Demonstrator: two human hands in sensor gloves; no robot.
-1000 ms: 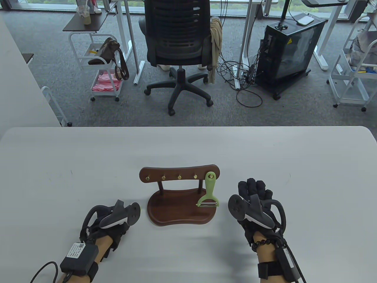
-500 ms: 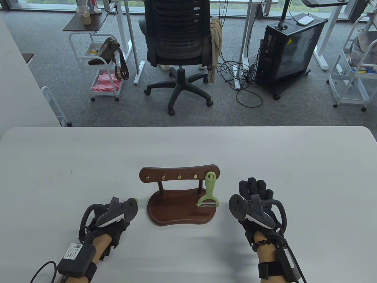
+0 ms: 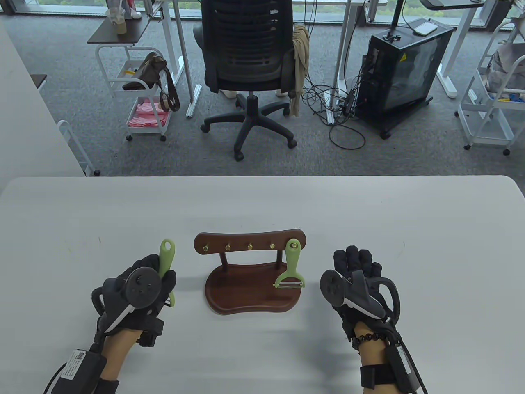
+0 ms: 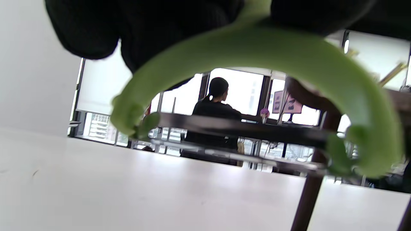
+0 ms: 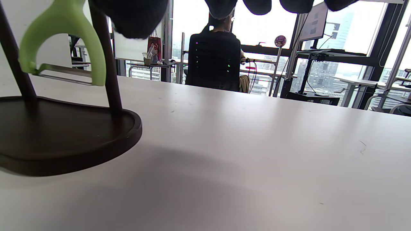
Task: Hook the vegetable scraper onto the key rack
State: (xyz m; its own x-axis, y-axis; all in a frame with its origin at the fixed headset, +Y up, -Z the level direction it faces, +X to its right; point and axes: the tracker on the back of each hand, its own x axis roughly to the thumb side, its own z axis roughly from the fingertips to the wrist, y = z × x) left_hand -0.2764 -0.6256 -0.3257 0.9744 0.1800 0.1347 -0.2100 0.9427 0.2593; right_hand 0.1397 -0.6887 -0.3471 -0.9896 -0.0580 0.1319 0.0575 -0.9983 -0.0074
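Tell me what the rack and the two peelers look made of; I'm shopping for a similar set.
Rack: probably dark wood, smooth satin stain, with small brass-looking hooks. Hanging peeler and the peeler in the left hand: matte light-green plastic by their look; the thin grey blade looks like metal.

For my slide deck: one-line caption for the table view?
Left hand holds a green scraper beside the rack, where another scraper hangs; right hand rests nearby.
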